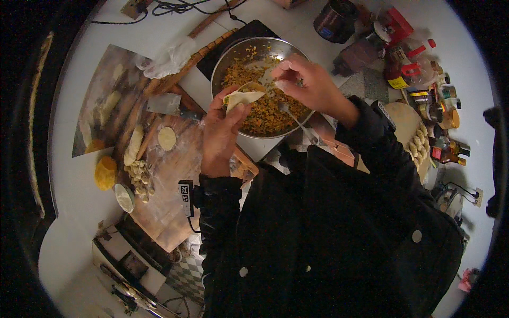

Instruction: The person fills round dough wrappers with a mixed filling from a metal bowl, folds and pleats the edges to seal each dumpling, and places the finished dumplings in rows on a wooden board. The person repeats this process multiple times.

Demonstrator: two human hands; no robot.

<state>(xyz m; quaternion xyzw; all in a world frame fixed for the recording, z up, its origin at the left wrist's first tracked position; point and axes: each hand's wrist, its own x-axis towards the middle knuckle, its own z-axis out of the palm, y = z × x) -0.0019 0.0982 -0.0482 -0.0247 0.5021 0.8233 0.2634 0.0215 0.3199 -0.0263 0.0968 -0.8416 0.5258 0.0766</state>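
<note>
My left hand (pixel 226 131) holds a partly folded dough wrapper (pixel 243 96) with some filling showing at its edge. Under it is a wide metal bowl (pixel 215 75) of chopped orange and green filling (pixel 258 115). Over the bowl's right side, my right hand (pixel 304 81) has its fingers curled and apart, with nothing visible between them. A metal spoon (pixel 296 119) rests in the filling, its handle over the near rim. To the left, on a floured wooden board (pixel 175 175), lie a round flat wrapper (pixel 167 138), a dough roll (pixel 134 147) and several small dough pieces (pixel 140 179).
A cleaver (pixel 165 104) lies on the board's far part, near a clear plastic bag (pixel 171 59). A small bowl of flour (pixel 125 197) stands at the board's left edge. At right are bottles and jars (pixel 433 111) and a round board (pixel 399 119) with shaped dumplings (pixel 418 145).
</note>
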